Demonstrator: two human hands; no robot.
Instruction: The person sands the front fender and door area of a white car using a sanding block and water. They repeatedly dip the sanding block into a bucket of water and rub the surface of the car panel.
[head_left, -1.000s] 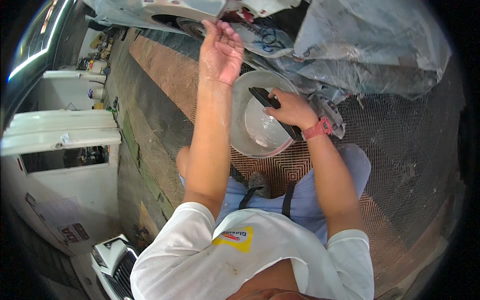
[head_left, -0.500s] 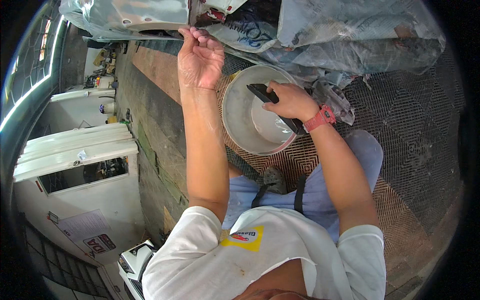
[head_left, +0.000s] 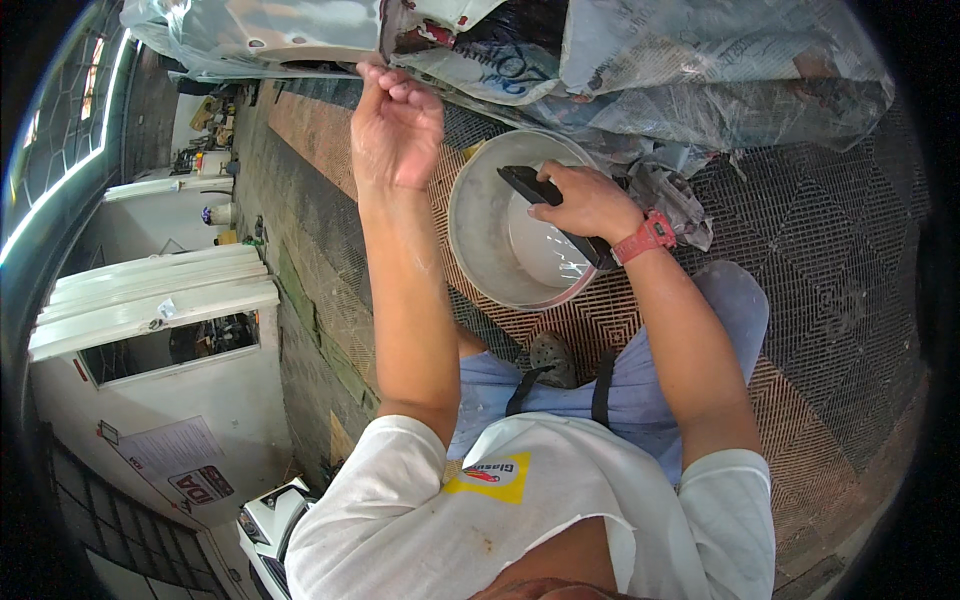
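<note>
My left hand (head_left: 396, 130) is raised with fingers curled, its fingertips touching the lower edge of a white panel (head_left: 300, 35) wrapped in clear plastic and newspaper. My right hand (head_left: 588, 202), with a red watch on the wrist, grips a flat black block (head_left: 528, 185) over a grey round bucket (head_left: 478, 225) that holds water. The bucket stands on the grated floor just in front of my knees. What my left fingers pinch, if anything, is too small to tell.
Masking of crumpled newspaper and plastic sheet (head_left: 700, 80) covers the object ahead. A crumpled wad of paper (head_left: 672, 195) lies right of the bucket. Brown and black grid floor tiles (head_left: 830, 260) spread around. A white wall and window frame (head_left: 160, 300) stand at left.
My left hand has drawn back slightly along the panel's lower edge and its fingers have curled in. The right hand stays over the bucket with the black block.
</note>
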